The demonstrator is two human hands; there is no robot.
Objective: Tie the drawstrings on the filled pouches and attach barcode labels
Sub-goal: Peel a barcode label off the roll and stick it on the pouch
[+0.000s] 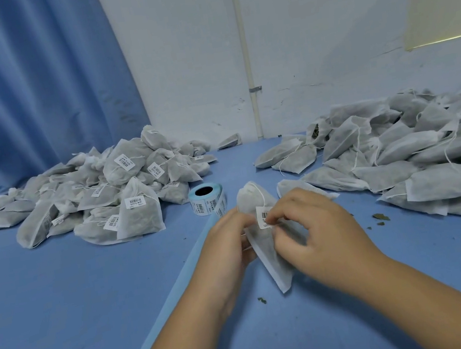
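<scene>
- Covering the tabletop (278, 332) is blue cloth; blue curtain (13, 88) and white wall (322, 39) stand behind.
- Filled white pouch (267, 265), neck gathered, sits centre-front: left grip (225, 244) grasps its edge, right grip (319, 229) pinches the barcode label (263, 216) onto it.
- Label roll (207, 199) just behind; labelled pile (91, 196) left, unlabelled pile (415, 151) right.

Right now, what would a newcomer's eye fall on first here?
The left hand holds a pouch at the centre while the right hand pinches a label on it. A labelled pile lies at the left, an unlabelled pile at the right, a label roll between them.
</scene>
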